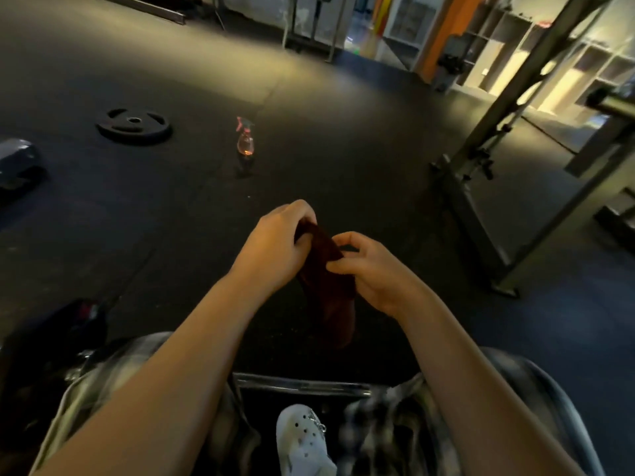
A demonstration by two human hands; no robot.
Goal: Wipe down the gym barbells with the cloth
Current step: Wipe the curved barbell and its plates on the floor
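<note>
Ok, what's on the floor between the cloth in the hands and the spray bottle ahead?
Only bare black rubber floor, as the head view shows. The left hand and right hand hold the dark cloth; the spray bottle stands upright beyond.

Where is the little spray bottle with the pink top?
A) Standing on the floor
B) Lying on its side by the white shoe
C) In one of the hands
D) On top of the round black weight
A: the spray bottle stands upright on the dark floor, apart from the weight plate, while the left hand and the right hand both grip the cloth.
</note>
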